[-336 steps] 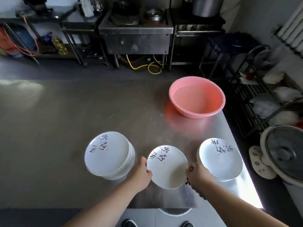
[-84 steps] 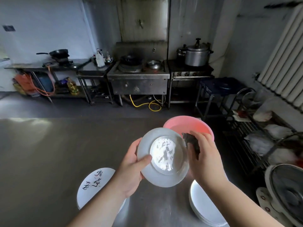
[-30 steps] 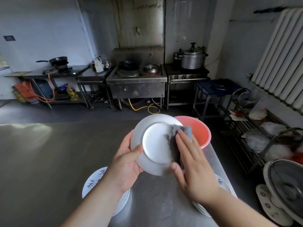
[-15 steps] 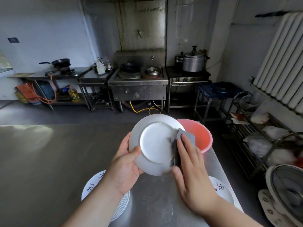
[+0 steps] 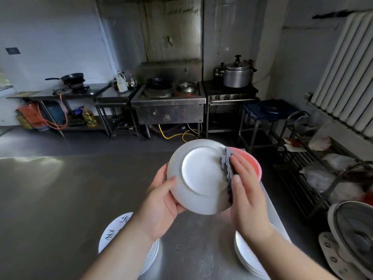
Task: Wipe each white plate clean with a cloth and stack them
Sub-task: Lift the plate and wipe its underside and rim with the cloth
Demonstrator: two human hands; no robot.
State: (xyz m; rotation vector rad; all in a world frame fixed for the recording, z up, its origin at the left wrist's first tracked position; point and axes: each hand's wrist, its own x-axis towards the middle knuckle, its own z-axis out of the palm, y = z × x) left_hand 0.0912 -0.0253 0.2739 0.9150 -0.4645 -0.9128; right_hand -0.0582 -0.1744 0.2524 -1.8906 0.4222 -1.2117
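Dim back kitchen up top: steel wok stove (image 5: 168, 102) on the far wall, big lidded pot (image 5: 238, 74) to its right, ribbed radiator (image 5: 343, 67) on the right wall, fan (image 5: 355, 235) low right.

Head view, closer in: steel bench (image 5: 50, 199) filling the lower half. Left hand (image 5: 161, 203) holding a white plate (image 5: 198, 176) up off the bench, underside toward the camera, thumb hooked over the left rim, fingers behind, so that grip is closed on the plate. Right hand (image 5: 247, 195) pressing a dark grey cloth (image 5: 227, 172) flat against the plate's right edge, fingers straight, not curled. Pink basin (image 5: 253, 164) peeking out behind plate and cloth. Left plate stack (image 5: 121, 237) with painted lettering under the left forearm, right plate stack (image 5: 248, 255) under the right wrist, both sitting on the bench.
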